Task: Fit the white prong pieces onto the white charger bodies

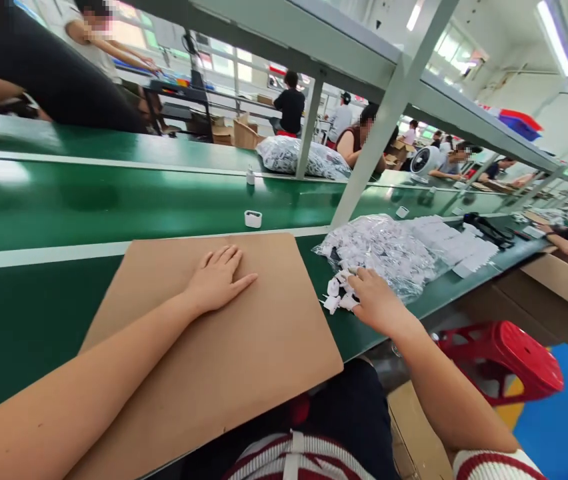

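Note:
A flat brown cardboard sheet point(264, 327) lies on the green bench in front of me. My left hand point(219, 279) rests palm down on it, fingers stretched out, holding nothing. To the right, my right hand point(377, 300) reaches over a small heap of white plastic parts point(337, 293), its fingertips touching them. Whether it grips one of the parts is hidden by the hand. Just behind that heap is a clear plastic bag point(384, 247) full of similar white pieces.
White housings point(253, 219) stand spaced along the green conveyor belt point(189, 200). A slanted metal post point(374, 140) rises behind the bag. Flat white pieces point(464, 250) lie farther right. A red stool point(509, 360) and an open carton point(564, 287) are at right. Several people sit beyond.

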The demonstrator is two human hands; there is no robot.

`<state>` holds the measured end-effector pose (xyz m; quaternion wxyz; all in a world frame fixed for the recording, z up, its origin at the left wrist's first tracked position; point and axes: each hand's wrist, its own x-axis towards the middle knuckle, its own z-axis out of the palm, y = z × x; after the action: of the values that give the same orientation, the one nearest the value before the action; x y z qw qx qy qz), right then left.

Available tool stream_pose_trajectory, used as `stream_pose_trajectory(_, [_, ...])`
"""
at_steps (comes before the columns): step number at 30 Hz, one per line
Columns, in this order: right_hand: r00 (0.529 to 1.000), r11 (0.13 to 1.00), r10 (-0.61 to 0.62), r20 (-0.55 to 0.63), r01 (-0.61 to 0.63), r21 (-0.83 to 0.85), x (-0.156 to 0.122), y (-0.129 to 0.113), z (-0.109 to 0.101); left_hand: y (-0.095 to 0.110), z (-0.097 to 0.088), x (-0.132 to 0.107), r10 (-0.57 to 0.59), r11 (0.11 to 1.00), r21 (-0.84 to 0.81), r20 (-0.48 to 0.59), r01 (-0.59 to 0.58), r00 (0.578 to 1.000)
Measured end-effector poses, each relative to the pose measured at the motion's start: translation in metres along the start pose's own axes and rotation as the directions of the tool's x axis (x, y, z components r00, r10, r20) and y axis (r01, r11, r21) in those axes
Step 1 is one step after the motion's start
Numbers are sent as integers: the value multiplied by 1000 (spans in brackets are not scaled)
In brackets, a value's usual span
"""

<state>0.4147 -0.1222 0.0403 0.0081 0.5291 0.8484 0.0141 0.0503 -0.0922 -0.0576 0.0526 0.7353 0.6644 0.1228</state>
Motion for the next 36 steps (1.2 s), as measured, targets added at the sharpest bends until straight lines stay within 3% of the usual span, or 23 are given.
stream_pose_trajectory(3, [997,997,77,-3,-77,-8,-8,9,8,-3,4,1,10,1000,-2,-36,-10,999])
stream_pose_trajectory(10, [982,920,32,-184,42,389,34,-2,29,-4,4,2,0,1000,0,-17,0,1000])
stream_pose_trajectory(17, [938,699,27,-346,230,677,86,-30,10,0,0,0,-8,1000,16,-5,8,1000])
stream_pose_trajectory(19, [960,545,70,-272,191,816,103,-42,4,2,-2,0,-11,1000,24,3,10,1000])
stream_pose_trajectory(22, [998,134,40,-44,38,990,120,-60,3,4,-6,0,-14,999,29,19,13,1000])
stream_pose_trajectory(24, [998,-125,-41,51,-56,991,125,-68,9,3,-7,0,-17,1000,11,18,17,1000])
stream_pose_trajectory(26, [993,-265,-92,78,-100,959,123,-71,18,2,-6,-1,-22,999,-31,-1,22,1000])
stream_pose_trajectory(29, [991,-309,-113,77,-108,945,115,-69,29,-4,-4,1,-48,991,-130,-55,41,997])
stream_pose_trajectory(32, [993,-256,-113,27,-55,965,109,-67,32,-11,-4,13,-227,946,-264,-130,187,965])
stream_pose_trajectory(36, [990,-165,-123,-65,44,985,105,-70,28,-21,-14,54,-537,797,-447,-216,407,815])
